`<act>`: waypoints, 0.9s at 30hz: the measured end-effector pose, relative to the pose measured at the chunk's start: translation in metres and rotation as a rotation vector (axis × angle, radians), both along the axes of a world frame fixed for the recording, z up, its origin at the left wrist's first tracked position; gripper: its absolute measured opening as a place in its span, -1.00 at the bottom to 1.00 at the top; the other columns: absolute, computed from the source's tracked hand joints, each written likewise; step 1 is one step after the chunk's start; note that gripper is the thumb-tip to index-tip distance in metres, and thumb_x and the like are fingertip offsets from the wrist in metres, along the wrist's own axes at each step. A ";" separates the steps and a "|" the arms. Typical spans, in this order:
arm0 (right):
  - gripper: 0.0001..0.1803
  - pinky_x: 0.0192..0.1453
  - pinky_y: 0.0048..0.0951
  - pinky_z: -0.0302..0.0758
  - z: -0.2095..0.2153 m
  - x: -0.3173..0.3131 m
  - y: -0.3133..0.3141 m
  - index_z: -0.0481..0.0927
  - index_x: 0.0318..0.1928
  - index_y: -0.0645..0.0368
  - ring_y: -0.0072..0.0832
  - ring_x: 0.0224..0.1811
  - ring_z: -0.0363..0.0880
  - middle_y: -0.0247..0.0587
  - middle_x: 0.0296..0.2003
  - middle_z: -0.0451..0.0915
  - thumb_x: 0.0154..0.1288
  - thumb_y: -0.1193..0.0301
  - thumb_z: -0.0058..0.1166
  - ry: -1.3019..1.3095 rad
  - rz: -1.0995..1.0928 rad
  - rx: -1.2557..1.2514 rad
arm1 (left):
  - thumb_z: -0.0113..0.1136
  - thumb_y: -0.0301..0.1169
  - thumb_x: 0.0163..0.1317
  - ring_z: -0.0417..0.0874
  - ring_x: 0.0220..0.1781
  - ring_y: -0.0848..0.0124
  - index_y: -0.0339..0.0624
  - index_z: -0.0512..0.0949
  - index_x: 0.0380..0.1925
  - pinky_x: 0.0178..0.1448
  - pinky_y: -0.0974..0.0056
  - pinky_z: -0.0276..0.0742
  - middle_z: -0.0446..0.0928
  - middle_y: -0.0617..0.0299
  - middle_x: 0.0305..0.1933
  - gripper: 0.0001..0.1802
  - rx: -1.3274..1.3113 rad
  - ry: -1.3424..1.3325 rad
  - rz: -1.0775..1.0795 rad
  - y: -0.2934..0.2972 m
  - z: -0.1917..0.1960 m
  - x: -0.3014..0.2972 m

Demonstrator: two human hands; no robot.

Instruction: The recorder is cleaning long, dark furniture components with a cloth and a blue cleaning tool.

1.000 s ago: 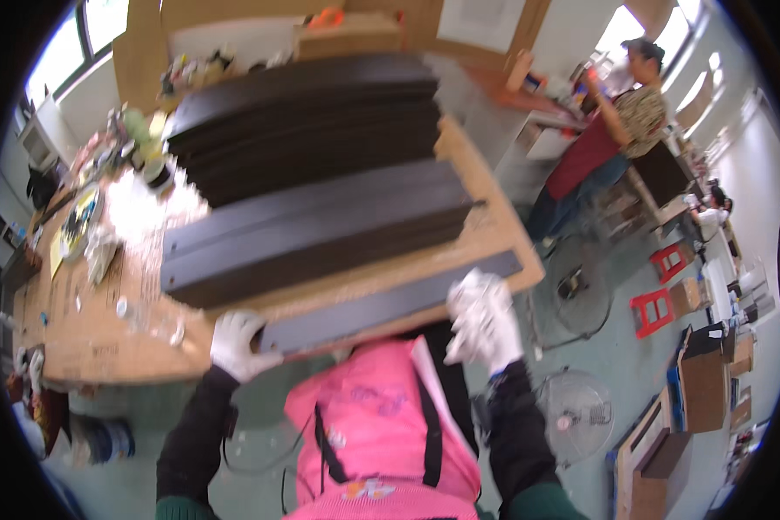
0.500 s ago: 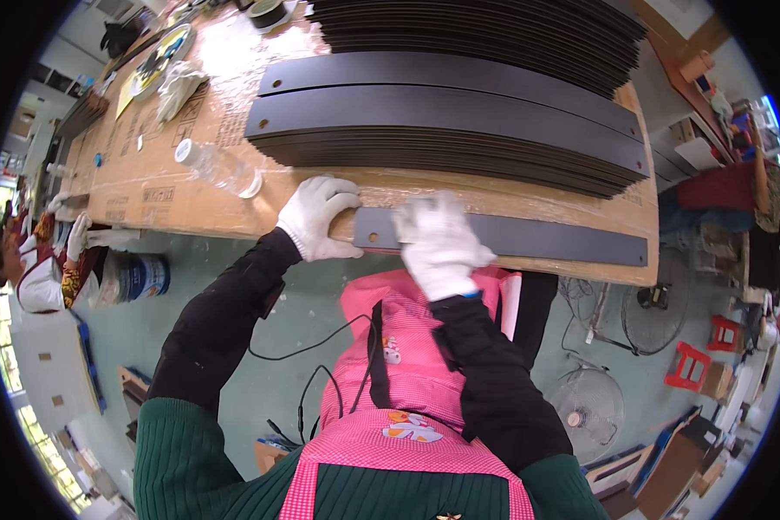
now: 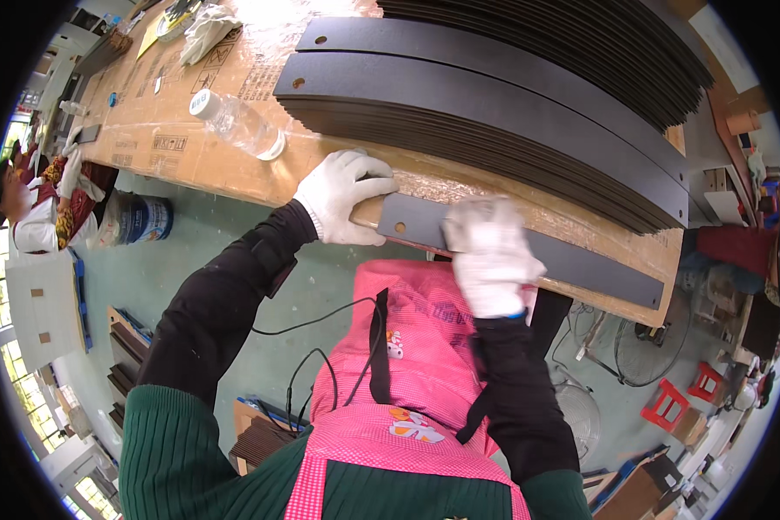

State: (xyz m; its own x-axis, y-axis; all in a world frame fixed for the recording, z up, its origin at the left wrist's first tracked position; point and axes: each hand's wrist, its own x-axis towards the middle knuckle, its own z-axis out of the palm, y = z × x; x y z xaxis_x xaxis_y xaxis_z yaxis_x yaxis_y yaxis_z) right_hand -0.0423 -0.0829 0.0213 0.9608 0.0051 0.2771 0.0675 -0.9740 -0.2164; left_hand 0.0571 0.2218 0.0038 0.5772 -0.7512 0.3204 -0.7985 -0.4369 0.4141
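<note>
A single dark grey flat board (image 3: 594,265) with a hole near each end lies along the table's front edge. My right hand (image 3: 494,260), in a white glove, is over the board left of its middle; motion blur hides its fingers. My left hand (image 3: 345,199), gloved too, is at the board's left end, its thumb and fingers apart around the corner. Whether it touches the board is hard to see. Just behind lies a stack of similar dark boards (image 3: 459,104), and a clear plastic bottle (image 3: 241,128) with a white cap lies to the left.
The table (image 3: 169,178) is covered with brown cardboard. Another tall stack of boards (image 3: 563,61) fills its back right. A crumpled white glove (image 3: 210,33) lies at the back left. Farther left, a person (image 3: 39,208) works by a blue bucket (image 3: 147,217). Red stools (image 3: 665,405) stand at right.
The whole view has shifted and turned a little. My right hand has moved slightly right along the board, blurred in both frames. My left hand stays at the board's left end.
</note>
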 end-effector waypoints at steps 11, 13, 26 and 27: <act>-0.58 -0.18 -0.12 0.60 0.013 -0.012 0.000 0.66 0.05 0.12 -0.08 -0.11 0.57 -0.01 -0.09 0.53 0.13 0.41 0.13 0.212 0.226 0.002 | 0.68 -0.05 -0.27 0.62 0.21 -0.04 -0.03 0.66 0.15 0.32 -0.10 0.51 0.59 0.11 0.21 -0.14 -0.006 0.041 -0.002 0.001 -0.002 0.002; -0.73 -0.04 -0.10 0.63 0.016 -0.008 0.010 0.73 -0.07 0.03 -0.09 -0.08 0.60 -0.10 -0.12 0.58 0.23 0.35 0.14 0.091 0.204 -0.034 | 0.67 -0.06 -0.28 0.62 0.21 -0.04 -0.03 0.66 0.15 0.31 -0.10 0.51 0.59 0.12 0.20 -0.14 -0.022 0.019 0.004 0.004 -0.006 0.002; -0.69 -0.18 -0.11 0.58 0.021 -0.009 -0.013 0.68 -0.09 0.04 -0.07 -0.14 0.55 -0.10 -0.20 0.50 0.10 0.40 0.16 0.049 0.353 0.055 | 0.66 -0.07 -0.27 0.63 0.18 -0.04 -0.01 0.66 0.14 0.29 -0.10 0.52 0.59 0.12 0.19 -0.16 -0.019 0.011 0.016 0.003 -0.010 0.000; -0.72 -0.03 -0.06 0.64 0.030 -0.008 -0.021 0.73 -0.05 -0.04 -0.03 0.01 0.61 -0.06 -0.07 0.59 0.19 0.36 0.21 0.351 0.324 0.012 | 0.66 -0.07 -0.27 0.63 0.18 -0.04 -0.01 0.66 0.14 0.29 -0.11 0.52 0.59 0.12 0.19 -0.16 -0.013 0.003 0.018 0.005 -0.009 -0.001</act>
